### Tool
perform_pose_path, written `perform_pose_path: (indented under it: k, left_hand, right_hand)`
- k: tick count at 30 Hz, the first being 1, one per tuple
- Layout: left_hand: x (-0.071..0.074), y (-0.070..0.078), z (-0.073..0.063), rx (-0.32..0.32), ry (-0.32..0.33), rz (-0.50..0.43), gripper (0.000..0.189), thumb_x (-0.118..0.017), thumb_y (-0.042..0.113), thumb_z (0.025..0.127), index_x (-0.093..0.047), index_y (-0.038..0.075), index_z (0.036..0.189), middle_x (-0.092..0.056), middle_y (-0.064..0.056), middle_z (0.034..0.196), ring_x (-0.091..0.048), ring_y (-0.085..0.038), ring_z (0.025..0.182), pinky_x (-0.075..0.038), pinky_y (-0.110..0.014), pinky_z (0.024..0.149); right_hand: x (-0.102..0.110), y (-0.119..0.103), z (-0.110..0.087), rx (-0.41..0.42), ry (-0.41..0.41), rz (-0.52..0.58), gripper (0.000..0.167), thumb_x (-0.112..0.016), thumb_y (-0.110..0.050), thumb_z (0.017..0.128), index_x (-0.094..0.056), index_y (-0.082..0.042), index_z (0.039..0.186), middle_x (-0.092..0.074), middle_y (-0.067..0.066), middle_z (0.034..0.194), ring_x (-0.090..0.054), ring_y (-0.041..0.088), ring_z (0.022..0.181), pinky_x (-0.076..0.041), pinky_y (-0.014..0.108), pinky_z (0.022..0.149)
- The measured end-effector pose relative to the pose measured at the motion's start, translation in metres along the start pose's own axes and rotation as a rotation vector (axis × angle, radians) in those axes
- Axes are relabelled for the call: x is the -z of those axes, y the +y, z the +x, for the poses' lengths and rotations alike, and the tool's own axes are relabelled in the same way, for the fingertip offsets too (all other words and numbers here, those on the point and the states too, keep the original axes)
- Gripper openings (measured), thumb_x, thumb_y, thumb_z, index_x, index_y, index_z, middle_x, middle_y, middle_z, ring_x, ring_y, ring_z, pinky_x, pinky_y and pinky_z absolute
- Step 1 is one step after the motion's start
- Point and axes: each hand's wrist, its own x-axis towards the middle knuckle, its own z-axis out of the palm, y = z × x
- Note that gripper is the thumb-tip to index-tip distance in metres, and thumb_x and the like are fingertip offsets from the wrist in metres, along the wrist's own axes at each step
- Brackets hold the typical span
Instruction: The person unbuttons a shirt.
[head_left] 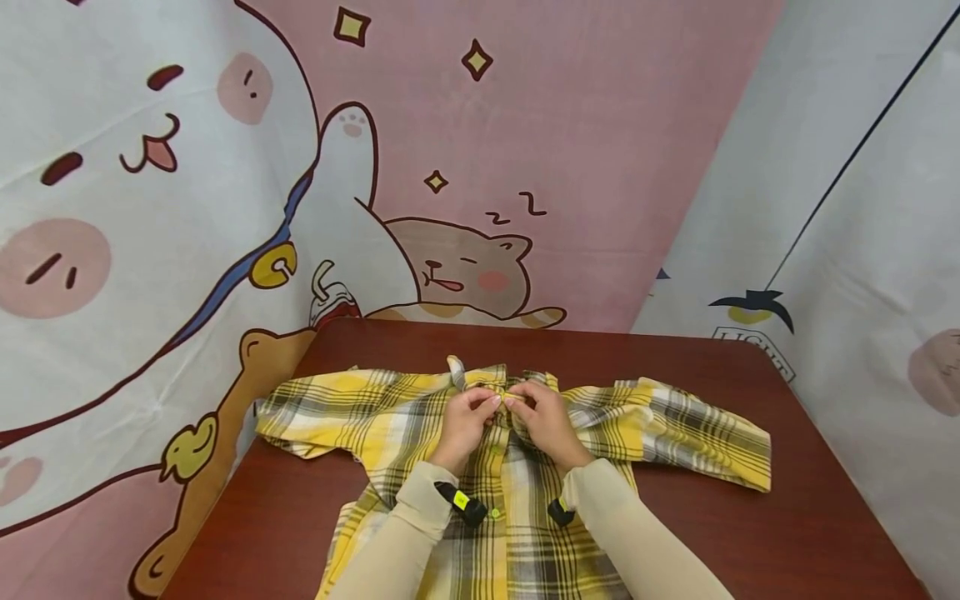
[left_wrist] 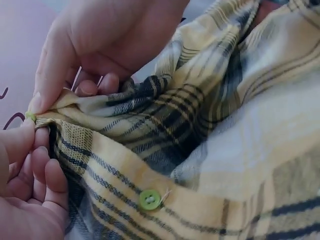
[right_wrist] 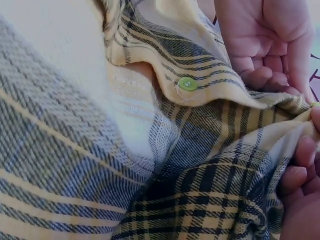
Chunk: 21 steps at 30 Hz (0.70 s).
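Note:
A yellow, grey and white plaid shirt lies spread on the table, front side up, sleeves out to both sides. Near its collar, my left hand and right hand meet at the front opening. In the left wrist view, the left hand pinches one front edge beside a small green button. The right hand pinches the cloth from the other side, thumb tip at that button. How far the button is through a buttonhole is hidden by fingertips. Another green button shows lower on the placket.
The dark red-brown table extends around the shirt. Behind it hangs a pink and white cartoon cloth. The shirt's right-hand sleeve stretches toward the table's right side, the other sleeve toward the left edge.

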Motion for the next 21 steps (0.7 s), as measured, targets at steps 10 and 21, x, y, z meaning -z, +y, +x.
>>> perform_pose_path:
  k: [10,21]
  left_hand:
    - [0.001,-0.024,0.006,-0.303,0.044,0.569,0.007,-0.066,0.013,0.094,-0.071,0.010,0.091,-0.066,0.000,0.083,-0.057,-0.011,0.067,-0.048,-0.027,0.059]
    - [0.000,-0.015,-0.002,-0.640,0.105,0.886,0.005,-0.068,0.011,0.093,-0.071,0.009,0.095,-0.067,-0.002,0.090,-0.060,-0.020,0.083,-0.051,-0.034,0.075]
  right_hand:
    - [0.000,-0.006,0.000,0.006,0.013,-0.164,0.006,-0.075,-0.010,0.086,-0.071,-0.010,0.090,-0.053,-0.005,0.069,-0.039,0.009,0.051,-0.038,0.028,0.051]
    - [0.000,-0.014,0.002,-0.032,0.023,-0.137,0.004,-0.073,-0.011,0.087,-0.070,-0.010,0.086,-0.042,-0.005,0.057,-0.031,0.006,0.043,-0.031,0.025,0.045]
